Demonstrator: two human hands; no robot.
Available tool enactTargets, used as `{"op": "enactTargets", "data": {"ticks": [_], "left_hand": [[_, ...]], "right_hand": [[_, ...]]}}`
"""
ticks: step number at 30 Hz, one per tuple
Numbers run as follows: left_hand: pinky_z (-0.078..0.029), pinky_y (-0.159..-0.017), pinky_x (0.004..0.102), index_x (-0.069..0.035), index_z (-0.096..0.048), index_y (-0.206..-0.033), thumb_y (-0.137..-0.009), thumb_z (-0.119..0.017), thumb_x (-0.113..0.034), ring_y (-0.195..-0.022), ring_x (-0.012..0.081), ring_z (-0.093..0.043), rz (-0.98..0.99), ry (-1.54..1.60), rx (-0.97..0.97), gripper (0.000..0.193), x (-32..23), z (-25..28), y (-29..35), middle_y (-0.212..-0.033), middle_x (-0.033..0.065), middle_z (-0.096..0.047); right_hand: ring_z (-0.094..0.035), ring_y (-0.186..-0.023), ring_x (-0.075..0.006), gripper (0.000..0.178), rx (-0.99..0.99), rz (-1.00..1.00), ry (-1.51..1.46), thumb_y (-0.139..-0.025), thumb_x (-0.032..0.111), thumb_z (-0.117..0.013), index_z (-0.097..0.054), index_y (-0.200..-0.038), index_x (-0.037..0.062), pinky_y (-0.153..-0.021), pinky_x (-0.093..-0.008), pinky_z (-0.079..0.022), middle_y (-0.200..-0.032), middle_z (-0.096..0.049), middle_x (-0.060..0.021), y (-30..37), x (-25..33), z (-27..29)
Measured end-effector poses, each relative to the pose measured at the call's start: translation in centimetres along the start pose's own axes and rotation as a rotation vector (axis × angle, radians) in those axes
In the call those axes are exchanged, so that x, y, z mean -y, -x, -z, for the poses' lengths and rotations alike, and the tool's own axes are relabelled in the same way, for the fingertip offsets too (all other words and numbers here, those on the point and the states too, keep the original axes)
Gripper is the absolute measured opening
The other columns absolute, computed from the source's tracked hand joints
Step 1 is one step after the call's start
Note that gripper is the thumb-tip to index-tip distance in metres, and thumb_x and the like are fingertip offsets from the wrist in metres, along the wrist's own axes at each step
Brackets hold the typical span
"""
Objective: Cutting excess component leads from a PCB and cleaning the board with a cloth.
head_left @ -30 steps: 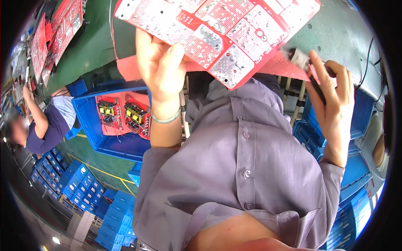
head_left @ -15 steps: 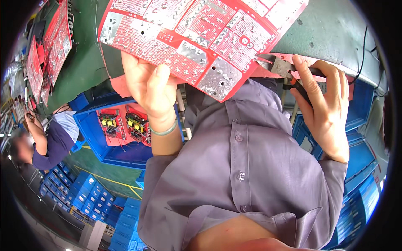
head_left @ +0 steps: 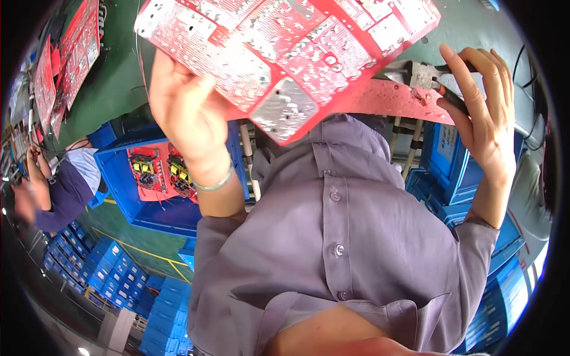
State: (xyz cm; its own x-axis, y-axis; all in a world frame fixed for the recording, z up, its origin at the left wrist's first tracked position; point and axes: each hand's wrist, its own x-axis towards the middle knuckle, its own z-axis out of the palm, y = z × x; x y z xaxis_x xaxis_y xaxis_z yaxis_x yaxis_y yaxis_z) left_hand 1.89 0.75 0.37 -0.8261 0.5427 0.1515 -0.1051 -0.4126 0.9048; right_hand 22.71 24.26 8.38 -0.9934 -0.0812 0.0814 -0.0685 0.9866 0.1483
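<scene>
A large red circuit board (head_left: 297,53), its soldered side toward me, is gripped along its near left edge by my left hand (head_left: 187,113). The thumb presses on the soldered face, and the other fingers are partly hidden behind the board. In my right hand (head_left: 484,101) is a pair of cutting pliers (head_left: 423,76) with dark and orange handles. The pliers' jaws point left, close to the board's right edge; whether they touch it I cannot tell. Glare and motion blur hide some solder joints.
Below left, a blue crate (head_left: 172,221) holds boards with yellow components. More red boards (head_left: 80,53) stand at the far left of the green work surface (head_left: 122,65). Another person (head_left: 62,196) works at the left. Blue bins (head_left: 457,154) stand on the right, and black cables run along the right edge.
The board has tilted and shifted slightly left along with my left hand. My right hand and the pliers have moved right, away from the board's edge.
</scene>
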Motion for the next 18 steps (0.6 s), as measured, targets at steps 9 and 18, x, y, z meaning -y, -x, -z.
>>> {"op": "enactTargets", "data": {"ticks": [9,18], "left_hand": [[-0.036,-0.098,0.0339,0.017,-0.032,-0.126,-0.069,-0.044,-0.008,-0.112,0.0259,-0.051,0.080,-0.129,0.038,0.063,-0.6,1.3,-1.3,-0.122,0.0221,-0.050],[-0.039,-0.095,0.0329,0.016,-0.034,-0.125,-0.070,-0.045,-0.006,-0.108,0.0253,-0.054,0.078,-0.062,0.050,0.061,-0.4,1.4,-1.5,-0.118,0.0220,-0.053]], "right_hand": [[-0.050,-0.104,-0.0316,0.060,-0.065,0.198,0.019,-0.064,0.030,-0.066,-0.055,-0.121,0.0144,-0.095,-0.0490,-0.036,-0.112,-0.051,-0.0108,-4.0,-0.1,-0.6],[-0.054,-0.089,-0.0302,0.051,-0.096,0.298,-0.008,-0.068,0.026,-0.070,-0.059,-0.115,0.0087,-0.082,-0.0441,-0.042,-0.098,-0.054,-0.0151,-5.1,-1.9,0.0]]}}
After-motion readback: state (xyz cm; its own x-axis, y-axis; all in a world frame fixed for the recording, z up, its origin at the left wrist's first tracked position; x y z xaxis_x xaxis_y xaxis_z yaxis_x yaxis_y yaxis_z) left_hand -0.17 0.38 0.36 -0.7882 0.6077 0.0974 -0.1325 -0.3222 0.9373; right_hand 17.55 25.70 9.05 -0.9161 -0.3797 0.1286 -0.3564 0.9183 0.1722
